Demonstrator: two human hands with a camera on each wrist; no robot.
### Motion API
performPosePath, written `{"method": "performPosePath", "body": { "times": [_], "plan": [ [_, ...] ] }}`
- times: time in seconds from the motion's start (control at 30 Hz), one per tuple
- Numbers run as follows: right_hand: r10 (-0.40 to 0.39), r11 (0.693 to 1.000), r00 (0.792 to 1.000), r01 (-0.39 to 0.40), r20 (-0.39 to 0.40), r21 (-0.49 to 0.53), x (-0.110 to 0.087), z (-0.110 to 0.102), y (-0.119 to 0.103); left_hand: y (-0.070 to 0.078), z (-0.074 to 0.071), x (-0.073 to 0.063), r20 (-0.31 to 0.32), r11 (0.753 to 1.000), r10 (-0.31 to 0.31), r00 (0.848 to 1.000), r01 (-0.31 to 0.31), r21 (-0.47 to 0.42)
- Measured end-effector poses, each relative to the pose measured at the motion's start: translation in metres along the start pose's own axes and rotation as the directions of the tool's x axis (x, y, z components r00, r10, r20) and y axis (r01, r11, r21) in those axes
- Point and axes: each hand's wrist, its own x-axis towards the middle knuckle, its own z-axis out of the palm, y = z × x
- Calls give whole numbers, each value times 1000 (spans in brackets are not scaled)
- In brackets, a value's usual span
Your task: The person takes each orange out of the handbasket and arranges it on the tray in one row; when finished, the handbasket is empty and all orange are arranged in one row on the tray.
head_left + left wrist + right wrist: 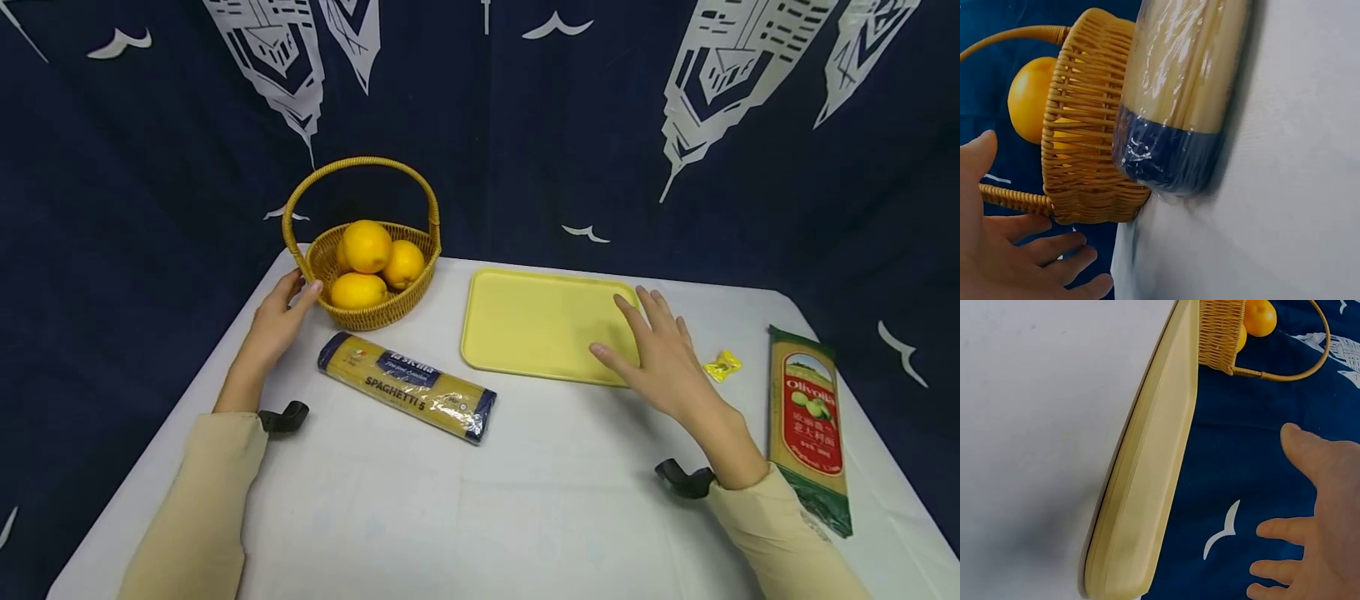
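A wicker basket (pixel 378 315) with a tall arched handle stands at the back left and holds several yellow-orange lemons (pixel 367 247). My left hand (pixel 277 321) is at the basket's left side, its fingers spread around the foot of the handle; whether it touches the wicker I cannot tell. In the left wrist view its fingers (pixel 1063 250) look straight and apart. My right hand (pixel 663 358) hovers over the right end of a yellow tray (pixel 540 325), fingers spread, holding nothing. The right wrist view shows that hand apart from the tray (pixel 1147 469).
A spaghetti pack (pixel 405 385) lies in front of the basket. Right of the tray sits a small yellow wrapped candy (pixel 722 365). An Olivoila pasta pack (pixel 812 417) lies near the table's right edge. Behind the white table (pixel 450 517) hangs a dark blue patterned curtain (pixel 510 150).
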Motion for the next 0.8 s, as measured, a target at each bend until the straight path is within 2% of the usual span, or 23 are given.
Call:
{"method": "performPosePath", "body": {
  "times": [0.13, 0.27, 0.43, 0.53, 0.7, 0.8],
  "plan": [
    [-13, 1000, 1000, 13, -7, 6, 4, 3, -5, 1, 5, 7, 27, 999, -27, 999, 28, -40],
    [-13, 1000, 1000, 13, 3, 18, 8, 6, -10, -1, 9, 12, 29, 990, -43, 999, 46, -133],
    [-23, 1000, 1000, 23, 6, 19, 15, 10, -18, -4, 14, 15, 35, 964, -32, 999, 41, -263],
    [-33, 999, 999, 33, 5, 18, 21, 12, -26, -1, 15, 13, 46, 943, -24, 999, 38, -331],
    [-73, 997, 997, 72, 18, 34, 38, 16, -47, 11, 14, 5, 57, 915, -45, 997, 65, -398],
    [-96, 994, 995, 94, 36, 52, 51, 20, -62, 5, 17, 6, 47, 903, -48, 998, 63, -425]
  ]
}}
